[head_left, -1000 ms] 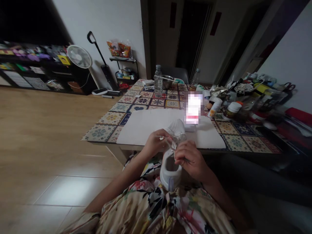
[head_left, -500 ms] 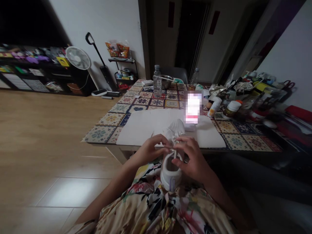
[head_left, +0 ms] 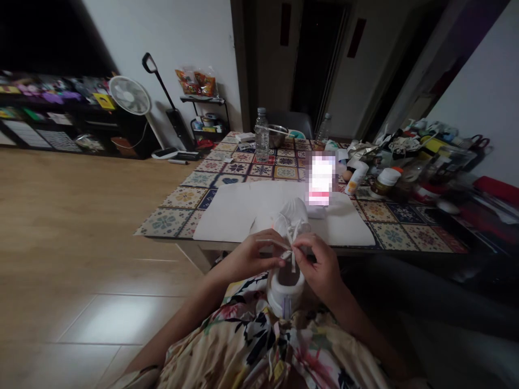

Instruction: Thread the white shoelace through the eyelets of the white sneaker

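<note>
A white sneaker [head_left: 286, 281] rests on my lap with its toe on the edge of the table, heel towards me. My left hand [head_left: 252, 255] pinches a loop of the white shoelace [head_left: 288, 249] from the left. My right hand [head_left: 320, 266] pinches the lace from the right, fingers closed on it at the knot over the shoe's tongue. Both hands meet above the shoe's opening.
A white sheet [head_left: 251, 208] lies on the patterned table [head_left: 182, 197] ahead, with a lit phone [head_left: 321, 181] standing on it. Bottles, jars and clutter [head_left: 405, 162] crowd the right side. Two water bottles [head_left: 261, 135] stand farther back. Bare wooden floor [head_left: 73, 216] is on the left.
My hands have drawn the lace together at the shoe's tongue; the right hand moved from over the opening to pinching beside the left, and a bow-like knot now shows between them.
</note>
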`<state>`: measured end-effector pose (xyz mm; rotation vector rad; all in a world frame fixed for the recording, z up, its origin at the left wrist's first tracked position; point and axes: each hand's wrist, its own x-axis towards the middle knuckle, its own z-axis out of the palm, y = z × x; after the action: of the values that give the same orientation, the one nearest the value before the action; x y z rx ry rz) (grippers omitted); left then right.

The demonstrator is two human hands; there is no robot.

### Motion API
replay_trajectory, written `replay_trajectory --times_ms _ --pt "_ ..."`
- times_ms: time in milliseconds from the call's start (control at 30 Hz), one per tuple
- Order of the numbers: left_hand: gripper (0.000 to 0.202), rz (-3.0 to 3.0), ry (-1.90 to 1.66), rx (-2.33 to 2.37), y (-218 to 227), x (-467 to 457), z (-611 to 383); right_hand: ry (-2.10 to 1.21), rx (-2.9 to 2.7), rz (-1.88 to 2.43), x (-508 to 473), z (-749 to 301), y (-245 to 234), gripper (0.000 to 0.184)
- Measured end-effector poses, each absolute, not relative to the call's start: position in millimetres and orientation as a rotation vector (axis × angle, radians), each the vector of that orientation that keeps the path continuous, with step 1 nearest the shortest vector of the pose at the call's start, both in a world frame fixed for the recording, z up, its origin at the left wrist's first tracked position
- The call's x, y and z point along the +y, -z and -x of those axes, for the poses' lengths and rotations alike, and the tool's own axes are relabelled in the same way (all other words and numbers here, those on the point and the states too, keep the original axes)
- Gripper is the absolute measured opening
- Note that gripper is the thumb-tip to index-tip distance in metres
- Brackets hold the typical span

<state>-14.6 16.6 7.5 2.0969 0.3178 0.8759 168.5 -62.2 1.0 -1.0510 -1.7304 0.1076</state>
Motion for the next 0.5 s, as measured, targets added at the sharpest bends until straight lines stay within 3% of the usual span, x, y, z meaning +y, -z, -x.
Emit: replay_trajectory --times_ms 233,500 --pt "0.028 -2.006 -0.870 0.359 -5.9 14.4 14.4 -0.121 -1.864 1.031 -62.5 -169.9 -3.7 0.026" --pt "0.017 -2.042 -0.823 0.411 -13.5 11.0 15.2 -0.143 -1.772 0.840 -69.7 -169.2 -3.7 0.016"
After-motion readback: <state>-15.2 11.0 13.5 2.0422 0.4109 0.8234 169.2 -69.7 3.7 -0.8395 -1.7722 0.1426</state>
